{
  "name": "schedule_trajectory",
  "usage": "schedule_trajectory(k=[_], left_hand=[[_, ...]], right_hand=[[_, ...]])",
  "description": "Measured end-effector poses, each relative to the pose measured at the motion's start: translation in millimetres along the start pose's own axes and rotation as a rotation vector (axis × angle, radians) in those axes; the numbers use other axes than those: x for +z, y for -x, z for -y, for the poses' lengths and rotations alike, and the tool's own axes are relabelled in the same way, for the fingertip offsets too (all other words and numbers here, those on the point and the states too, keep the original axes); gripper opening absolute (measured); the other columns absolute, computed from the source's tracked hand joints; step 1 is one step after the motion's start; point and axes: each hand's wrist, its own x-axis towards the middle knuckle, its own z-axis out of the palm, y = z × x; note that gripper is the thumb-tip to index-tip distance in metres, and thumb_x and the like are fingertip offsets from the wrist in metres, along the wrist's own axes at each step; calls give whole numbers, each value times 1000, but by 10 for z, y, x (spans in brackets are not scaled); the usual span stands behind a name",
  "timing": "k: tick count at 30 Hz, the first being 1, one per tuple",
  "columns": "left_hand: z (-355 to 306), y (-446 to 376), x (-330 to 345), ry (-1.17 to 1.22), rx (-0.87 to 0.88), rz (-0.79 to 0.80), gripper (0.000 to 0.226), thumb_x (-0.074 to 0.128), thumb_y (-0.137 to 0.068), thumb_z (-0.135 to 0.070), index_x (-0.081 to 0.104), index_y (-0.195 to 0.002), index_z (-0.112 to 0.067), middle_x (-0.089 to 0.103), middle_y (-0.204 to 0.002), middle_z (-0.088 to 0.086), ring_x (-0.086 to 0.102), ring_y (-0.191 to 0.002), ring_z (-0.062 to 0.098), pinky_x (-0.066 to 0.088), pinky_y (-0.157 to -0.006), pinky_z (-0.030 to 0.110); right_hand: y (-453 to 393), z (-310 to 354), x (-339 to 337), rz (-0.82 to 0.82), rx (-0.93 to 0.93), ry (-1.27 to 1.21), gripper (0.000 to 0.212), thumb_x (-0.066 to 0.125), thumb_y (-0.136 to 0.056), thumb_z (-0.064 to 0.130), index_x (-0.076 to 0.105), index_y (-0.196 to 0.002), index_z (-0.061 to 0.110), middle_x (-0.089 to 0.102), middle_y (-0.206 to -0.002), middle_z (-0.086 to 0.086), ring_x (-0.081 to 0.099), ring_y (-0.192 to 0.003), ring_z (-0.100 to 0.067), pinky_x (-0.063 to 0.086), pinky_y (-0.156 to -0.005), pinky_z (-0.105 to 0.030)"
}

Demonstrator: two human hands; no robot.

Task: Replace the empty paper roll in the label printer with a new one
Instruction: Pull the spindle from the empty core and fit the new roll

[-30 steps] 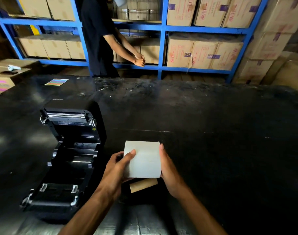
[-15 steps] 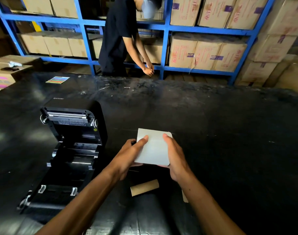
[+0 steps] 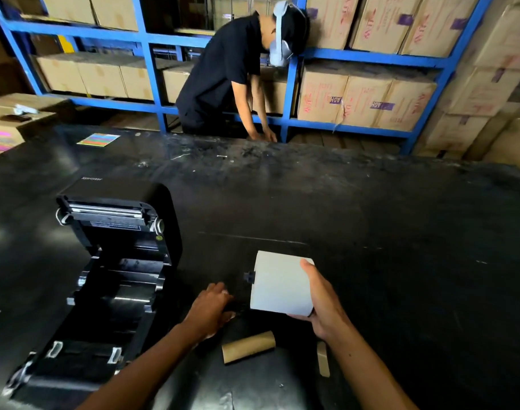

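The black worktable [image 3: 371,232] carries every item under review. The label printer [image 3: 105,276] stands at its left with the lid thrown back and the paper bay exposed and vacant. The new paper roll [image 3: 278,282], white and full, is held clear of the table to the right of the printer, with a black spindle end [image 3: 249,277] projecting from its left face. The right hand [image 3: 321,303] is closed round the roll's right end, fingers over the top and thumb beneath. The left hand [image 3: 210,312] rests low on the table between printer and roll, fingers loosely curled; whether it holds anything cannot be told. The empty cardboard core [image 3: 248,346] lies discarded on the table near the person's edge.

Governing relation: the bay lies left of the gripped roll, and the roll's long axis runs roughly left-right (approximately matching the bay's width). The left hand is nearer the printer, yet the right hand has the roll, so a leftward carry seems required.
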Motion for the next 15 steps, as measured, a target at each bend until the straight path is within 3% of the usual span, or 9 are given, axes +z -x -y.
schedule_trajectory(k=[3, 5, 7, 8, 12, 15], left_hand=[[10, -7, -2, 227, -37, -69, 30, 69, -80, -27, 62, -106, -13, 62, -109, 8, 57, -104, 25, 45, -88, 34], [-21, 26, -61, 515, -125, -149, 17, 76, -73, -12, 62, -82, -14, 65, -76, 3, 63, -72, 15, 50, -70, 29], [-80, 76, -154, 804, -261, -257, 25, 80, -68, 0, 59, -68, -14, 57, -50, -8, 53, -45, 0, 48, -51, 18], [-98, 110, -195, 928, -302, -309, 25, 81, -67, 2, 61, -67, -12, 55, -44, -8, 49, -40, -2, 46, -47, 15], [-156, 299, -385, 1198, -276, -448, 19, 80, -70, 0, 67, -82, -6, 65, -67, 5, 58, -58, 14, 53, -51, 26], [-189, 439, -465, 1153, -200, -526, 26, 78, -72, -1, 71, -93, -14, 75, -81, 2, 70, -72, 10, 58, -66, 23]], right_hand=[[-26, -36, -8, 29, 3, -1, 31, 49, -87, 55, 61, -106, 32, 69, -106, -1, 62, -100, -26, 54, -85, -50], [-19, -51, 8, 36, 1, 2, 36, 49, -88, 54, 60, -112, 30, 70, -107, -2, 63, -99, -26, 54, -86, -50], [-21, -64, 37, 41, -10, -2, 36, 49, -87, 53, 62, -110, 29, 73, -103, -2, 66, -95, -24, 55, -80, -46], [-22, -75, 55, 40, -9, -5, 36, 49, -87, 53, 63, -110, 29, 73, -103, -1, 67, -94, -23, 54, -78, -45], [-13, -112, 142, 44, 16, -12, 33, 50, -85, 55, 64, -105, 32, 71, -103, 1, 64, -96, -23, 53, -83, -49], [17, -123, 236, 38, 40, -5, 28, 53, -84, 56, 65, -91, 31, 71, -94, 2, 65, -89, -23, 54, -81, -49]])
